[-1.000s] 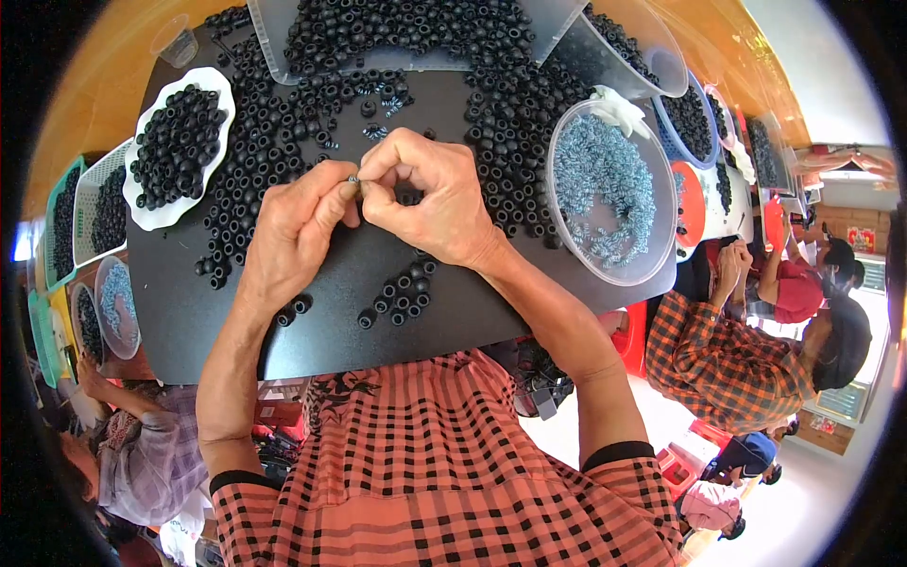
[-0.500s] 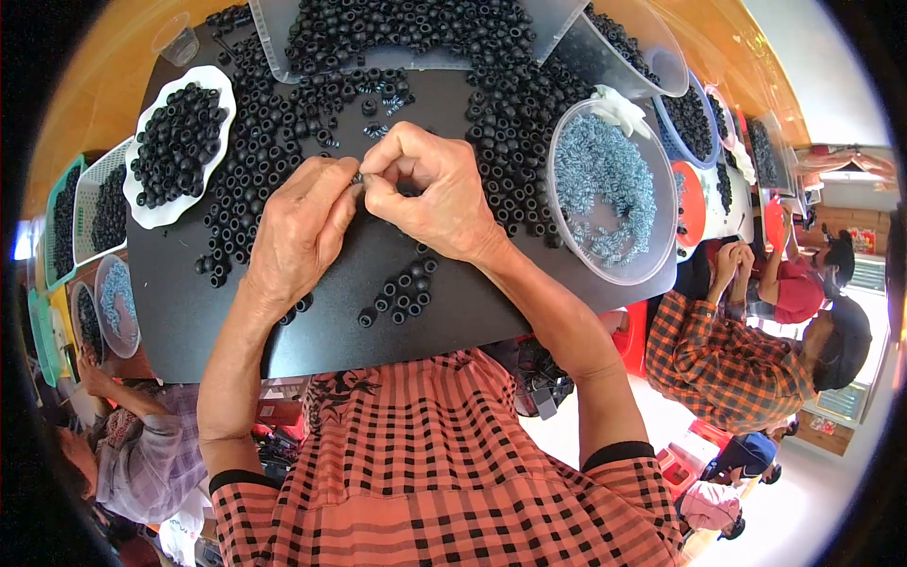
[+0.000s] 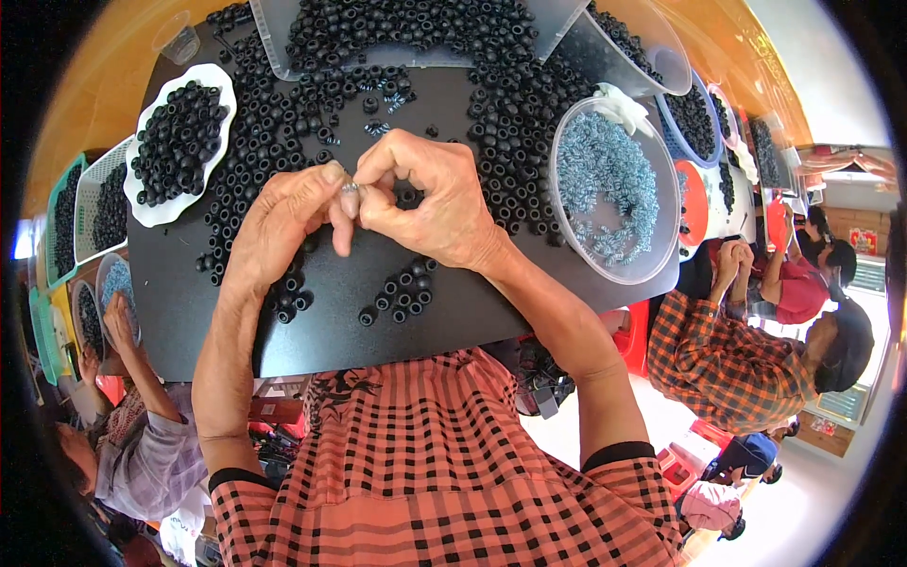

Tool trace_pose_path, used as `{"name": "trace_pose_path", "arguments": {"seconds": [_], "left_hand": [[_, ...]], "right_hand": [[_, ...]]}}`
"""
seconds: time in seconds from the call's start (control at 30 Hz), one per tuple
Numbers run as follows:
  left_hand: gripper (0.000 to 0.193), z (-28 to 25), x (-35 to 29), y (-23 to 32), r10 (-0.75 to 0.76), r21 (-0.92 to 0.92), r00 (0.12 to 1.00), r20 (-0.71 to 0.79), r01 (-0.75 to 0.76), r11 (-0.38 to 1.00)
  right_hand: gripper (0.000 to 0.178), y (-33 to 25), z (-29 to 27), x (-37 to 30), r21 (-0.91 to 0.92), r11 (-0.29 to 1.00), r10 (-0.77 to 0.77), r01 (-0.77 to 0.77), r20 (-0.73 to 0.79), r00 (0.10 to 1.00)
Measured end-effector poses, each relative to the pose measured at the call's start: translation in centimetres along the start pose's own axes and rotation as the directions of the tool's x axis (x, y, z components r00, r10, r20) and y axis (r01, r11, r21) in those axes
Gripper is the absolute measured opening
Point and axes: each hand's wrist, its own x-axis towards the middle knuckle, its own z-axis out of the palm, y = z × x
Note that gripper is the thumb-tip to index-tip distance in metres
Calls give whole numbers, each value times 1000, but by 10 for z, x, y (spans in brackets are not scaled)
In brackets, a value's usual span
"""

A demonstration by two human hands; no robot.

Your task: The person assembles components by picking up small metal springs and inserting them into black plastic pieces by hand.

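Here, inside the table edge (image 3: 302, 364), right hand (image 3: 422, 200) pinches a tiny piece (image 3: 350, 187) against left hand (image 3: 283, 219), whose grip is unclear.

Tiny silvery piece (image 3: 350, 187) between the fingers (image 3: 387, 215), partly hidden

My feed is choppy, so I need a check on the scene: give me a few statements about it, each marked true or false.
1. The round clear tub at the right of the table holds blue springs. True.
2. The white plate holds springs. False: the white plate holds black caps.
3. The hands are far apart. False: the left hand and right hand are close together at the fingertips.
4. A small shiny piece shows at the fingertips. True.
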Motion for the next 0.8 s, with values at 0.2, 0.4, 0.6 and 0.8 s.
{"name": "trace_pose_path", "arguments": {"seconds": [0.2,0.4,0.6,0.8], "left_hand": [[15,15,-2,2,335,454,924,-184,-223,863],[25,9,3,-5,575,685,818,-27,-404,606],[22,8,1,-2,566,680,822,-57,-383,625],[22,9,1,-3,576,687,816,-52,-389,614]], "right_hand": [[9,5,-3,-1,211,922,325,-325,33,945],[5,1,-8,3,363,836,396,-412,121,910],[6,6,-10,3,374,853,336,-364,139,931],[5,6,-8,2,392,836,362,-385,134,922]]}}
